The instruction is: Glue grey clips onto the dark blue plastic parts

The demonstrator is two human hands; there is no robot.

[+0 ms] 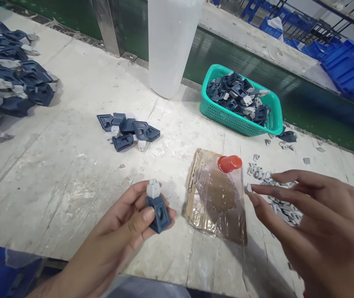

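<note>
My left hand [124, 231] holds a dark blue plastic part with a grey piece fitted on top [157, 207], thumb pressed on its face. My right hand [313, 223] hovers to the right, fingers spread, with a tiny grey clip [249, 188] pinched at its fingertips. Under that hand lies a scatter of small grey clips [284, 205]. Between the hands sits a piece of cardboard wrapped in clear tape [217, 198] with a red cap [229, 163] on it.
A small group of assembled blue-grey parts [127, 130] lies mid-table. A large heap of them [6, 78] fills the left. A teal basket [223, 116] holds more parts. A tall translucent container [171, 45] stands behind. Blue crates [347, 66] sit far right.
</note>
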